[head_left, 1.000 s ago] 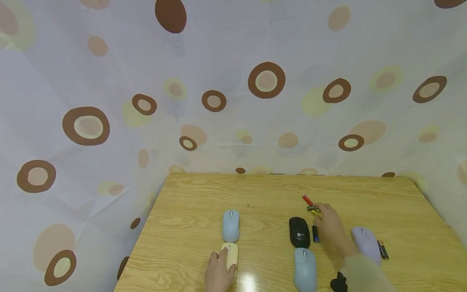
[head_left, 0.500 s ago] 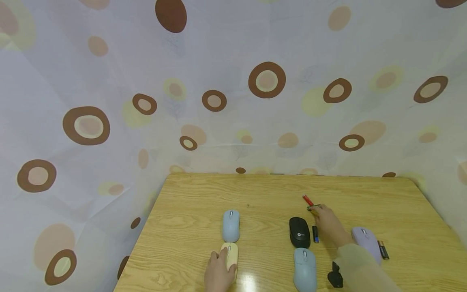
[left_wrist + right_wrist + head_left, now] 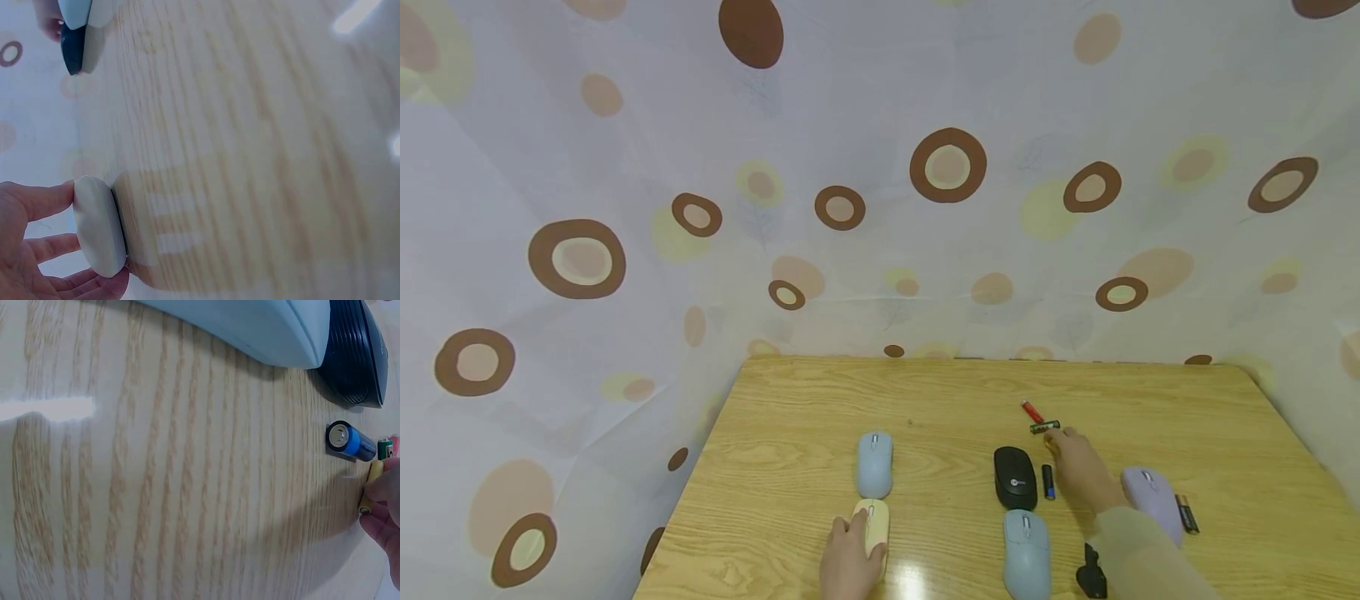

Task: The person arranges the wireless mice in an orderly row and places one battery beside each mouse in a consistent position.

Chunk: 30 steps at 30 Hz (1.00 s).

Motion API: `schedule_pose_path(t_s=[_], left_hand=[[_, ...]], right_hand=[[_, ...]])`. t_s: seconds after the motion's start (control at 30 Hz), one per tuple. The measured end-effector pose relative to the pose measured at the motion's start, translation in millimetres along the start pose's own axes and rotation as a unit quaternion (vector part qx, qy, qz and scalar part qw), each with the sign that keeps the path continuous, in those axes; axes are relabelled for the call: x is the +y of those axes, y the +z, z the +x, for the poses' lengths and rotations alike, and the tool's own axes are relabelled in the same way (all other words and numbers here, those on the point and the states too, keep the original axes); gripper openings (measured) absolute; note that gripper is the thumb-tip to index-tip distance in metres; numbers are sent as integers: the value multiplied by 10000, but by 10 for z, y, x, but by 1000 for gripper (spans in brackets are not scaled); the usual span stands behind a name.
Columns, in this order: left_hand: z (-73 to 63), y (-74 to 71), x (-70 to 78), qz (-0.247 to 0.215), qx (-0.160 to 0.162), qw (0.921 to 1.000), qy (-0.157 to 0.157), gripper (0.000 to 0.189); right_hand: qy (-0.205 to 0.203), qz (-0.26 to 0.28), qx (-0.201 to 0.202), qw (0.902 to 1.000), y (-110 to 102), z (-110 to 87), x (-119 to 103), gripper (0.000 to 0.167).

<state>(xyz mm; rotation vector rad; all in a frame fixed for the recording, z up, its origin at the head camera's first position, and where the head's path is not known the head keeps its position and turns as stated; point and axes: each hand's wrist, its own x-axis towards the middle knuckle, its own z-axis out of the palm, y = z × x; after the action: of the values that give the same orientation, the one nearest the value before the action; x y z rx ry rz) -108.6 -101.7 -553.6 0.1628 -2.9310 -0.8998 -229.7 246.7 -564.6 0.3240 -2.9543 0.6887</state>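
My left hand holds a pale yellow computer mouse by its sides on the table; in the left wrist view the thumb is at one side and fingers at the other. My right hand pinches a small yellow battery between thumb and fingers, low over the wood. Just beyond those fingertips lies a dark green battery, with a red battery behind it. A black and blue battery rests between the right hand and a black mouse.
A light blue mouse sits in front of the yellow one. Another light blue mouse stands behind the black mouse, on the near side. To the right are a lilac mouse and a black and copper battery. A patterned curtain surrounds the wooden table.
My right hand first shifted forward over the yellow battery, then drew back slightly with it, leaving the dark green battery in fuller view. The left hand stays on the yellow mouse.
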Motion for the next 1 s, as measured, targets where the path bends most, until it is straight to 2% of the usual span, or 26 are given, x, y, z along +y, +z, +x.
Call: schedule_pose_path(t_s=[0.3, 0.43, 0.57, 0.77, 1.0], left_hand=[[-3, -15, 1, -19, 38, 10000, 53, 50], [-6, -20, 2, 15, 111, 9999, 113, 50], [-7, -34, 3, -22, 65, 9999, 99, 51], [2, -48, 2, -80, -46, 10000, 19, 51], [7, -37, 1, -44, -15, 10000, 45, 52]], right_hand=[[-18, 50, 89, 9999, 21, -23, 23, 14], [139, 76, -8, 9999, 28, -18, 40, 19], [495, 287, -78, 9983, 18, 20, 4, 27], [747, 1145, 366, 9899, -32, 156, -249, 30], [1055, 2023, 301, 9731, -6, 212, -695, 31]])
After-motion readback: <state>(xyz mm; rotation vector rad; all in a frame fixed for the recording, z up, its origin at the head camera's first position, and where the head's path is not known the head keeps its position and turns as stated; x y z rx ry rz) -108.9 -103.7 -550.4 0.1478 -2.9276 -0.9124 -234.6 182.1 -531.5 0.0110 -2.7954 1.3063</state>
